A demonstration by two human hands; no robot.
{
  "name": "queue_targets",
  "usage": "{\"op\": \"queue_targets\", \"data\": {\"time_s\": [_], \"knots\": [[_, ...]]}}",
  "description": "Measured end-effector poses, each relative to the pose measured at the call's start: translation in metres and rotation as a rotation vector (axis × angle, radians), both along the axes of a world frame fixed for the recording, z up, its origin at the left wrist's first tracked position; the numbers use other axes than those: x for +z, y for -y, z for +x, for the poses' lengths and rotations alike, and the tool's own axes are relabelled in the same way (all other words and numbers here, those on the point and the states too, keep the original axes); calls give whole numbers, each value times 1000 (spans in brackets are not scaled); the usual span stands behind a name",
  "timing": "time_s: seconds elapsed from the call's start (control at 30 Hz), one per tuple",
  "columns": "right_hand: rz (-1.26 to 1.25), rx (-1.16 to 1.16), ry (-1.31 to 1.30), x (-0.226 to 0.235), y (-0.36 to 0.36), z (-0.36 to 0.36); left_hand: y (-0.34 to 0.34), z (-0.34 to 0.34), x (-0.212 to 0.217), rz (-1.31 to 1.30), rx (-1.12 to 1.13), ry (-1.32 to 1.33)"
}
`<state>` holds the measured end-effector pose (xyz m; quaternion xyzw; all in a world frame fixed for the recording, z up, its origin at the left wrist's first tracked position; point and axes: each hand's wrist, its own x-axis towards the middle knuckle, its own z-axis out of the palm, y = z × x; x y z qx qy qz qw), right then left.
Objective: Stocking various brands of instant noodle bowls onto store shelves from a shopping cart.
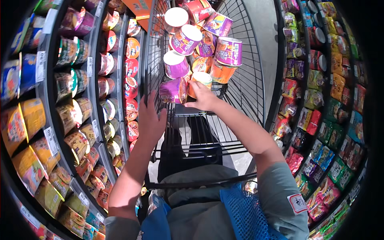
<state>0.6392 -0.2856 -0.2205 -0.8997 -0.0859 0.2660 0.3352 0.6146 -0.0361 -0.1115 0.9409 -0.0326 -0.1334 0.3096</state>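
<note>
A black wire shopping cart (244, 86) stands in front of me, holding a pile of purple and orange instant noodle cups (186, 39). My right hand (202, 96) reaches into the cart and is closed around an orange noodle cup (201, 78) beside a purple cup (173, 91) lying on its side. My left hand (151, 120) is raised at the cart's left wall with fingers spread, holding nothing, close to the purple cup.
Shelves of noodle cups and bowls (76, 108) run along my left. Shelves of packet noodles and snacks (320, 100) line my right. The narrow grey aisle floor (262, 24) shows beyond the cart. The cart's handle bar (200, 184) crosses just before my body.
</note>
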Motion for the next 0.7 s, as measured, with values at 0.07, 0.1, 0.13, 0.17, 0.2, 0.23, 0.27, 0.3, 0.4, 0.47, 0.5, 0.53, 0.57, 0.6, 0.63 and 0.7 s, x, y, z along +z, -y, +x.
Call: {"op": "queue_targets", "data": {"time_s": [0.07, 0.1, 0.13, 0.17, 0.2, 0.23, 0.27, 0.3, 0.4, 0.47, 0.5, 0.53, 0.57, 0.6, 0.63, 0.7], "knots": [[-51, 71, 78, -39, 3, 15, 5, 9, -7, 36, 17, -16], [-87, 101, 96, -54, 7, 26, 5, 10, -7, 44, -15, 13], [-120, 134, 113, -69, 9, 34, 4, 10, -6, 56, -44, 41], [-93, 25, 151, -82, 12, 37, 7, 14, -6, -3, -24, 50], [-93, 22, 136, -95, 19, 42, 11, 17, -3, -12, 4, -1], [-158, 77, 74, -93, 22, 52, 12, 17, -2, 7, 14, -7], [-220, 135, 16, -90, 22, 58, 11, 17, -1, 28, 26, -10], [-238, 85, 181, -86, 16, 56, 10, 16, -1, 34, 30, -20], [-347, 104, 191, -84, 1, 60, 6, 14, -4, 46, 31, -15], [-305, -6, 169, -97, -8, 62, 9, 12, -3, 39, 40, -4], [-156, -117, 155, -109, -9, 68, 10, 13, -4, 44, 28, -8], [-9, -229, 136, -122, -7, 72, 12, 14, -5, 46, 13, -15], [110, -367, 61, -117, -10, 78, 13, 14, -4, 29, 30, -24], [370, -484, -16, -150, -11, 84, 15, 15, -4, 11, 48, -33], [438, -523, 68, -149, -19, 89, 14, 12, -3, 10, 44, -32], [538, -559, 84, -144, -32, 100, 13, 12, -1, 22, 54, -33]]}}
